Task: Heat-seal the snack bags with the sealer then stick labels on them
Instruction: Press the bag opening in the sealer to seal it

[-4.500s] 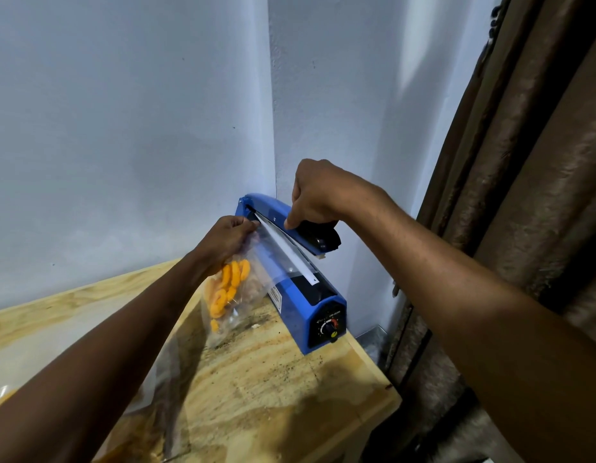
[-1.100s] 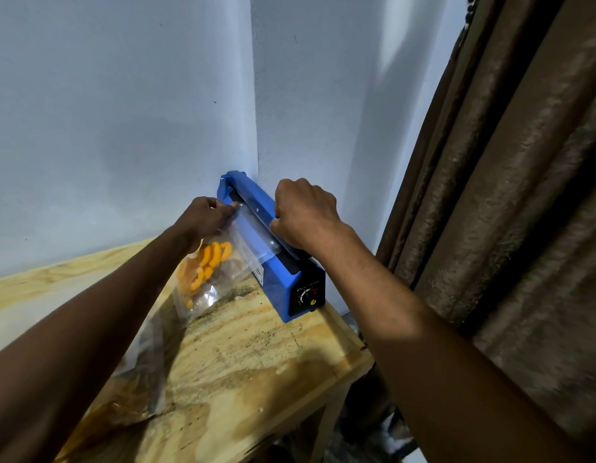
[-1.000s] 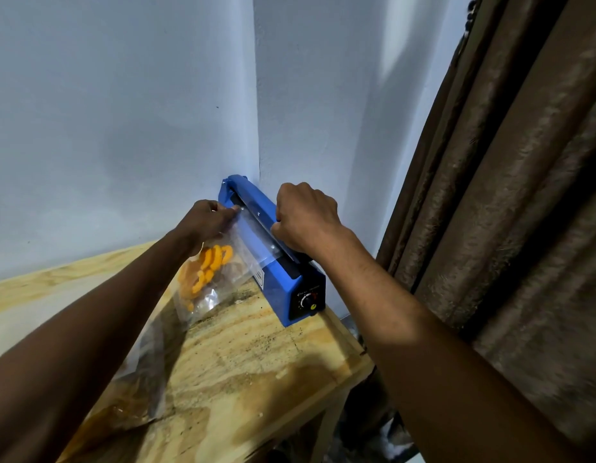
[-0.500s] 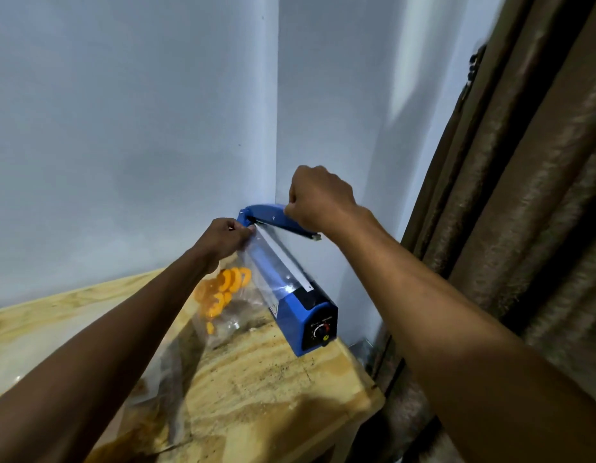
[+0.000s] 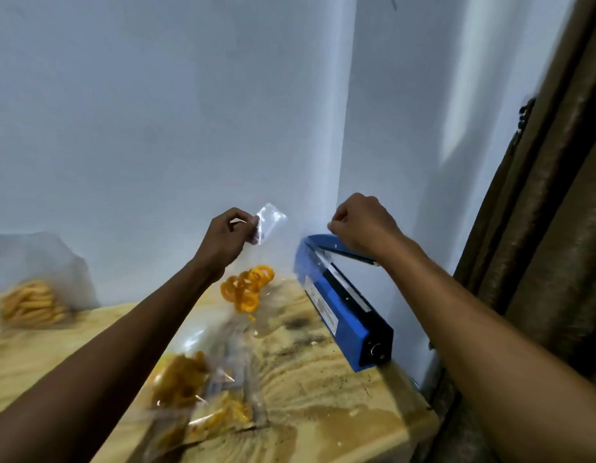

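Observation:
A clear snack bag [image 5: 253,282] with orange ring snacks hangs in the air, left of the sealer. My left hand [image 5: 228,237] pinches its top edge. The blue heat sealer [image 5: 343,309] lies along the table's right side by the wall corner, its arm [image 5: 348,253] lifted. My right hand [image 5: 360,222] is curled round the far part of that raised arm. No labels are in view.
More clear bags of orange snacks [image 5: 196,396] lie on the wooden table [image 5: 323,396] near me. A big bag of snacks [image 5: 32,295] stands at the far left against the wall. A brown curtain [image 5: 540,245] hangs on the right, past the table's edge.
The sealer arm was pressed down on the bag's top, then lifted. My left hand has since drawn the bag out of the sealer, up and to the left.

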### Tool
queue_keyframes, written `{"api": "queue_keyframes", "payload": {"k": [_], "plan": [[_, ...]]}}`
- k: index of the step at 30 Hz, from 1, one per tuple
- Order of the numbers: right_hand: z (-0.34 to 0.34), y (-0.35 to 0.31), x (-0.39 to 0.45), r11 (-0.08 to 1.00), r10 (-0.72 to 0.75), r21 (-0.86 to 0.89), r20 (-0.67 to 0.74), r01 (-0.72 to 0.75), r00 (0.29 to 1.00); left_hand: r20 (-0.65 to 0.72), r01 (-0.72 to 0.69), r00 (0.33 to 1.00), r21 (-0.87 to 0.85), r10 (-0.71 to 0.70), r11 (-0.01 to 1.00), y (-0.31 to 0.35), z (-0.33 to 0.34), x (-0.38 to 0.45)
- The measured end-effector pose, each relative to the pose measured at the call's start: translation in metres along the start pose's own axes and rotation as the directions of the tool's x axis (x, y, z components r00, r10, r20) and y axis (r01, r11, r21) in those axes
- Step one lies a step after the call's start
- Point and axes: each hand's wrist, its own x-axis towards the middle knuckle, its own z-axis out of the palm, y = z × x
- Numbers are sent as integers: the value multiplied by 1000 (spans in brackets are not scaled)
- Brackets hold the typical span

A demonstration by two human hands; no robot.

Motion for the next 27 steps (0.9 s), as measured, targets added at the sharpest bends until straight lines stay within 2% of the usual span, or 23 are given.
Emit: {"api": "queue_keyframes", "payload": {"k": [5, 7, 9, 12, 16, 18, 21, 23, 27], "plan": [[18, -37, -16, 972, 34, 235, -54, -20, 998, -93, -55, 994, -64, 49, 996, 20, -44, -19], [26, -51, -23, 908, 91, 408, 24, -93, 996, -152, -64, 987, -95, 49, 993, 25, -61, -25], [37, -64, -30, 787, 127, 584, 162, -199, 979, -213, -55, 977, -148, 22, 988, 28, -76, -31], [56, -82, -38, 616, 55, 736, 313, -279, 948, -273, 9, 958, -271, -85, 963, 28, -94, -40], [89, -109, -41, 511, -38, 811, 352, -284, 935, -300, 155, 914, -366, -274, 918, 9, -116, -53], [102, -115, -39, 441, 3, 833, 373, -336, 928, -255, 223, 909, -371, -330, 901, -6, -119, -60], [130, -121, -34, 352, 100, 797, 489, -491, 866, -172, 345, 897, -300, -406, 889, -34, -130, -74], [150, -121, -32, 339, 167, 753, 541, -564, 824, -123, 409, 882, -277, -454, 869, -51, -135, -80], [180, -116, -27, 387, 284, 668, 570, -636, 771, -147, 479, 849, -188, -507, 857, -75, -135, -80]]}}
